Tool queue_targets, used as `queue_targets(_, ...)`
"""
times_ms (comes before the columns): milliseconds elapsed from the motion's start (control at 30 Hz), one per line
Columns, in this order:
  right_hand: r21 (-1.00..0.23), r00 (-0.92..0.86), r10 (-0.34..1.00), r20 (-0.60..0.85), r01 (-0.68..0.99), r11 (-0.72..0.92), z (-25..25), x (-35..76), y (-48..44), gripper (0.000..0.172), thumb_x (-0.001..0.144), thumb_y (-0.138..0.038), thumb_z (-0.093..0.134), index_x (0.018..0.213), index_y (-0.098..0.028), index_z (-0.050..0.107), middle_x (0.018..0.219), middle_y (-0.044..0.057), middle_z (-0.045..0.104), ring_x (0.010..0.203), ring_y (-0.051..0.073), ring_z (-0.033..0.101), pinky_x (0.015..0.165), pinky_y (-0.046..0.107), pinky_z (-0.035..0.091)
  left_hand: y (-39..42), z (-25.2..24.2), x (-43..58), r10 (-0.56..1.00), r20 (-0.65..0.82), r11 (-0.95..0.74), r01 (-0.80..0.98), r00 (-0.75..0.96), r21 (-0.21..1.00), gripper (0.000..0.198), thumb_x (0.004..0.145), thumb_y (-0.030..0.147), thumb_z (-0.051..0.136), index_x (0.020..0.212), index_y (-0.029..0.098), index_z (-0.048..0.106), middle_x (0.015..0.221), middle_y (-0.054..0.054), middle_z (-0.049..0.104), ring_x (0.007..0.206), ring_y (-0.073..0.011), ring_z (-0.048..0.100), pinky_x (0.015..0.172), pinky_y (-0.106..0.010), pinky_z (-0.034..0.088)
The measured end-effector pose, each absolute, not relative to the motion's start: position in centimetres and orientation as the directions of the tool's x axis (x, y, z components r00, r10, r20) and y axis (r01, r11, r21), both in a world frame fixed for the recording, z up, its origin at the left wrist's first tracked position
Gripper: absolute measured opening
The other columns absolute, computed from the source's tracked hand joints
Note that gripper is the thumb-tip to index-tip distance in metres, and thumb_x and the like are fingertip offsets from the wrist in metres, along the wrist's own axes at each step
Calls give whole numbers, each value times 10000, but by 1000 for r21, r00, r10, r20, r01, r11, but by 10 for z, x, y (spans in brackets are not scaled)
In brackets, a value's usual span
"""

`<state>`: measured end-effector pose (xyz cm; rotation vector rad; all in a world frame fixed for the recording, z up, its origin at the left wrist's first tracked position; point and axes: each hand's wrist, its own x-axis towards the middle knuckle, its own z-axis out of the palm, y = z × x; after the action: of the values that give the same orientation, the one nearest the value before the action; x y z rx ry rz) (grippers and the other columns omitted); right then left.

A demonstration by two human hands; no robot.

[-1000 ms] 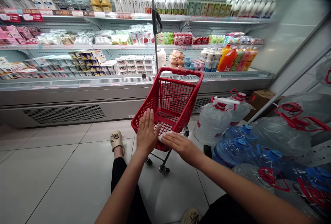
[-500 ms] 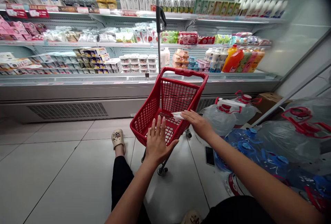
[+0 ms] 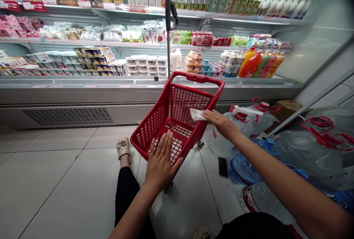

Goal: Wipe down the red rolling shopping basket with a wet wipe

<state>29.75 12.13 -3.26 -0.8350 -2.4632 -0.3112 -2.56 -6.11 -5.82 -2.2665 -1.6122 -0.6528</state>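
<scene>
A red plastic shopping cart (image 3: pixel 190 78) with latticed sides stands in front of me, its handle toward the fridge. My left hand (image 3: pixel 162 160) lies at the cart's near edge, fingers stretched out and pointing forward, holding nothing. At the right side wall, my right hand (image 3: pixel 219 121) presses a white tissue (image 3: pixel 197 114) against the upper rim. Part of the tissue sticks out past the fingertips over the basket. My left hand hides some of the basket's front edge.
An open refrigerated display (image 3: pixel 83 93) with stocked shelves runs behind the cart. Large water bottles (image 3: pixel 246 161) crowd the floor at right, near a phone (image 3: pixel 222 167) lying on the tiles. My foot in a beige clog (image 3: pixel 123 147) is left of the cart.
My right hand has slid up and farther along the cart's right side with the tissue. My left hand has shifted slightly left and nearer, and the cart has tilted or turned a little.
</scene>
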Motion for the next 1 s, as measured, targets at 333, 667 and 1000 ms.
queue_targets(333, 18, -783, 357, 509, 424, 905, -48, 241, 55, 660, 1049, -41, 332, 1655, -279, 226, 1614, 47, 459, 1517, 182, 382, 1261, 471, 379, -62, -56, -26, 787, 533, -362, 932, 310, -8, 830, 1025, 465, 475, 1678, 185, 45, 1693, -78, 309, 1562, -253, 312, 1324, -471, -8)
queue_targets(667, 41, -747, 434, 504, 523, 851, -2, 331, 153, 583, 1033, -11, 327, 1517, -272, 523, 1550, 6, 548, 1464, 148, 464, 1293, 385, 313, -76, -56, -26, 771, 539, -378, 925, 338, -39, 812, 1011, 446, 498, 1676, 185, 112, 1665, -89, 366, 1536, -256, 371, 1327, -463, 14)
queue_targets(1000, -61, -666, 470, 579, 539, 840, -45, 265, 71, 598, 1052, -63, 356, 1610, -279, 367, 1587, 43, 501, 1506, 185, 404, 1261, 485, 378, -77, -57, -23, 774, 562, -349, 937, 290, -3, 833, 1003, 460, 512, 1677, 188, 104, 1657, -111, 386, 1544, -268, 354, 1322, -484, 47)
